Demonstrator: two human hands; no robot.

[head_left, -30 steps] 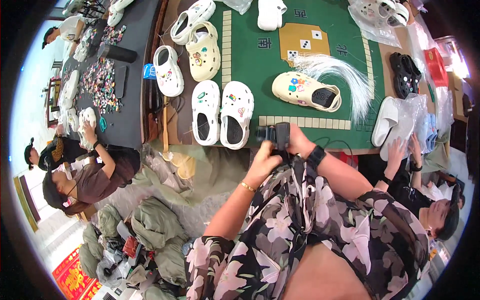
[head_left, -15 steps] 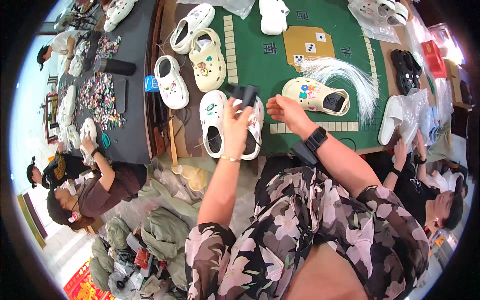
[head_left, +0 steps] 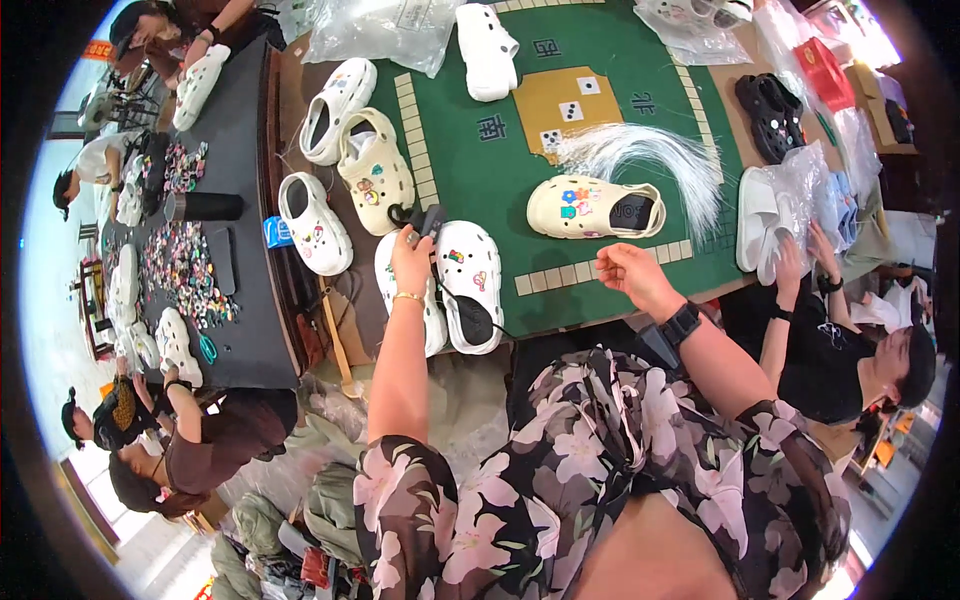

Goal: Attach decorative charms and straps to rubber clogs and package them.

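My left hand (head_left: pixel 410 262) is closed around a small black tool (head_left: pixel 426 220), its exact kind unclear. It hovers over a pair of white clogs, partly covering the left clog (head_left: pixel 434 328); the right clog (head_left: pixel 470 262) shows colourful charms. My right hand (head_left: pixel 638 280) is closed, thumb and fingertips pinched, just below a cream clog (head_left: pixel 570 208) with flower charms. Whatever the pinch holds, if anything, is too small to see. A bundle of thin white strands (head_left: pixel 690 165) curves behind the cream clog.
More clogs stand left, including a cream one (head_left: pixel 375 170) and a white one (head_left: pixel 315 225). Another white clog (head_left: pixel 486 55) lies at the far side. Co-workers handle footwear at the right and at the dark table (head_left: pixel 260 340). A wooden stick (head_left: pixel 340 345) juts from the table's edge.
The view has turned, shifting the table leftward. My right hand has moved from the cream clog's left end to below it, fingers closing. My left hand has moved left with the black tool.
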